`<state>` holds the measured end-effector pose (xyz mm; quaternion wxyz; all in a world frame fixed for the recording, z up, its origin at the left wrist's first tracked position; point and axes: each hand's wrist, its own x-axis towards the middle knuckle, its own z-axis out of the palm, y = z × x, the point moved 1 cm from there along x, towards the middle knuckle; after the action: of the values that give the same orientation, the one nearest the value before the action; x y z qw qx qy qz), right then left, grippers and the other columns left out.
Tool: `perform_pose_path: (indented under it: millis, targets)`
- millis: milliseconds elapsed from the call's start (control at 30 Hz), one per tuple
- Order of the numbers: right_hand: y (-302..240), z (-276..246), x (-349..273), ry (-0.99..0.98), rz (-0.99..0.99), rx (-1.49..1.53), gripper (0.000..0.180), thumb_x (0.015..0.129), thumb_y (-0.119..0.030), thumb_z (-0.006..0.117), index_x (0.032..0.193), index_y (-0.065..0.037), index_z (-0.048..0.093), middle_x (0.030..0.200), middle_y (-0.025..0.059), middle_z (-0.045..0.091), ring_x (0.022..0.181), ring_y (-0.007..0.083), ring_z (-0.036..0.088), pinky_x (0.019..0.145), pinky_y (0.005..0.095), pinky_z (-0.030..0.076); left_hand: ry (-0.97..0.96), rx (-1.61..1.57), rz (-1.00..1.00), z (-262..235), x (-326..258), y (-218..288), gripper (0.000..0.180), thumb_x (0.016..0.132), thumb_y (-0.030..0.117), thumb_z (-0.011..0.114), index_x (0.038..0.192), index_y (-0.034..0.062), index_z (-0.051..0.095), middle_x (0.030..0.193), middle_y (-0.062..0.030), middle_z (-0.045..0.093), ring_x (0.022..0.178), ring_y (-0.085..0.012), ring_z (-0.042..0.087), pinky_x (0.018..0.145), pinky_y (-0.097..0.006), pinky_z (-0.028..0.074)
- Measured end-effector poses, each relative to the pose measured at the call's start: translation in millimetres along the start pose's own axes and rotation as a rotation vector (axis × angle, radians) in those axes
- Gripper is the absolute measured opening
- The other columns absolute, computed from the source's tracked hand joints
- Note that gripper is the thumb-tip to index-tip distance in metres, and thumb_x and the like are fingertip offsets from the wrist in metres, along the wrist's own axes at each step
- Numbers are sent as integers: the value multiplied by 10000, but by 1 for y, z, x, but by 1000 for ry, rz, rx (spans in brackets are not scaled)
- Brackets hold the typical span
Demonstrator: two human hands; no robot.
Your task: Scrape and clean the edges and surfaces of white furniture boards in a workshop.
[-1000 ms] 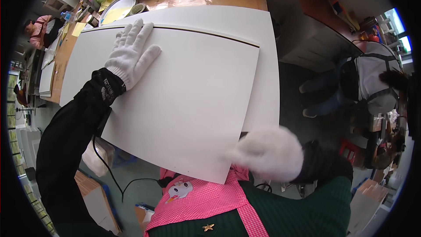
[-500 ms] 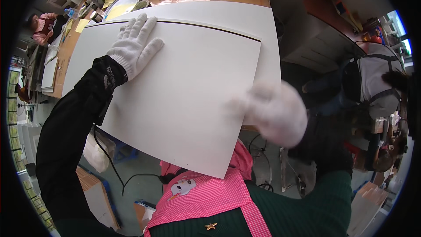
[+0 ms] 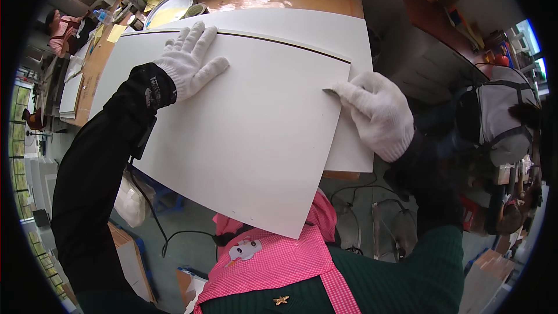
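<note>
A large white board (image 3: 244, 134) with a dark groove along its far edge lies on top of another white board (image 3: 343, 29). Its near corner reaches to my pink checked apron. Gloved in white, my left hand (image 3: 192, 67) lies flat on the upper board near the far left, thumb spread. My right hand (image 3: 381, 116), also gloved, is closed at the board's right edge. Between its thumb and fingers a small thin dark flat piece (image 3: 330, 91) sticks out over the board's surface. Whether it is a blade or a scraper cannot be told; most of it is hidden.
A round white lid or tray with yellow contents (image 3: 168, 16), an open tin (image 3: 196, 10) and yellow paper (image 3: 116, 33) stand beyond the boards. A person (image 3: 63, 32) is at the far left. Another person with a grey backpack (image 3: 503, 107) is at the right. Cables (image 3: 157, 227) hang below.
My right hand was blurred in motion lower along the board's right edge; now it is farther up that edge and sharp. My left hand stays flat on the board.
</note>
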<state>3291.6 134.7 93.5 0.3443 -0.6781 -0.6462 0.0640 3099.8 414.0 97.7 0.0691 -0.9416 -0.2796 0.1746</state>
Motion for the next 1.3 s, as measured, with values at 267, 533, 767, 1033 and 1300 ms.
perform_pose_path:
  millis: [267, 533, 767, 1033, 1300]
  targets:
    - [-11, 1, -8, -115, -10, -149, 272, 776, 21, 604, 1036, -23, 671, 823, 129, 594, 723, 294, 614, 636, 369, 512, 33, 30, 6, 1, -2, 1, 808, 955, 619, 258, 1509, 45, 123, 1557, -224, 119, 1444, -385, 115, 1183, -426, 123]
    - [-14, 1, -6, -91, 32, -167, 260, 764, 16, 624, 1015, -30, 674, 825, 121, 595, 727, 289, 613, 631, 369, 497, 44, 26, 8, 4, -2, 0, 808, 952, 626, 259, 1507, 52, 138, 1557, -222, 121, 1444, -384, 118, 1183, -426, 128]
    - [-10, 2, -7, -35, 39, -157, 275, 744, 23, 626, 1007, -38, 678, 819, 113, 589, 734, 288, 608, 648, 376, 500, 39, 43, 3, 4, -3, 0, 808, 954, 630, 239, 1510, 55, 124, 1560, -215, 113, 1447, -376, 110, 1186, -427, 122]
    - [-11, 2, -8, -28, 34, -143, 294, 742, 29, 623, 1023, -40, 679, 812, 119, 582, 734, 295, 605, 647, 379, 497, 30, 43, -1, 5, -1, -1, 808, 953, 630, 231, 1510, 55, 121, 1561, -214, 109, 1449, -371, 103, 1188, -418, 120]
    - [-18, 2, -8, -70, 49, -23, 334, 749, 63, 596, 1054, -42, 682, 826, 129, 593, 740, 295, 615, 669, 363, 506, 28, 20, 5, 0, -4, 0, 812, 954, 621, 261, 1503, 36, 140, 1558, -223, 115, 1446, -375, 114, 1185, -424, 126]
